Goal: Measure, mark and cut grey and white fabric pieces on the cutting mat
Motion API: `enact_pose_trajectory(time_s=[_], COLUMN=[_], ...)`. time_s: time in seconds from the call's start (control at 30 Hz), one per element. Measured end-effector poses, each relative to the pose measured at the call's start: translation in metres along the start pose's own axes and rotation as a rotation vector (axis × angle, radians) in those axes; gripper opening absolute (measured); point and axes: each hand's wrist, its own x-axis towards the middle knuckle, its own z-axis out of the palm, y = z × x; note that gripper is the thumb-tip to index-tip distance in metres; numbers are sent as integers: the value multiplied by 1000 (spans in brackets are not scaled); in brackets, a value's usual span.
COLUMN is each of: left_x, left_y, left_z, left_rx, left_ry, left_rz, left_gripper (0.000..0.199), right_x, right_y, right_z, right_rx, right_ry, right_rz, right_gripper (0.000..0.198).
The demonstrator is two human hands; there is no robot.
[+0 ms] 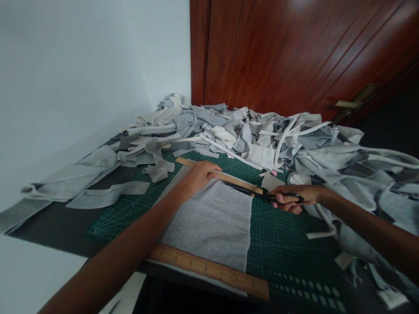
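A piece of light grey fabric [209, 226] lies flat on the green cutting mat [288, 235]. Across its far part runs a narrow wooden ruler [237, 179]. My left hand [201, 174] grips this ruler near its middle and presses it against the cloth, fingers curled over the far edge. In my right hand [291, 198] are black-handled scissors [262, 195], held at the fabric's right edge. Their blades point left along the near side of the ruler, partly covered by the cloth, so I cannot tell how far apart they are.
A wider wooden ruler [212, 268] lies along the table's near edge. Grey and white fabric scraps [229, 126] pile up at the back and down the right side. Several strips [109, 194] lie at left. Behind stand a white wall [98, 56] and a brown door [278, 52].
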Motion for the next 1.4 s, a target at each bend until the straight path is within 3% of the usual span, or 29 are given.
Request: enact_pose_trajectory(time_s=[0.13, 0.2, 0.33, 0.4, 0.47, 0.6, 0.93, 1.4], left_x=[-1, -8, -32, -42, -47, -46, -44, -45], left_y=[25, 47, 91, 105, 112, 114, 109, 110], left_z=[-9, -11, 6, 20, 30, 34, 33, 35], left_rx=[94, 103, 216, 284, 306, 307, 189, 185], left_ry=[116, 100, -275, -371, -418, -411, -377, -338], left_rz=[115, 181, 364, 409, 429, 438, 455, 471], left_gripper=[21, 23, 20, 31, 28, 14, 10, 9], right_x=[-1, 1, 4, 5, 6, 9, 15, 18], right_y=[0, 0, 0, -3, -6, -12, -25, -45], right_z=[3, 2, -2, -3, -3, -3, -3, 6], right_rx=[17, 19, 12, 12, 8, -9, -60, -90], right_ry=[36, 30, 6, 16, 25, 17, 9, 85], right_rz=[-7, -23, -24, -18, -18, -5, 12, 63], right_gripper=[64, 61, 58, 59, 61, 61, 60, 50])
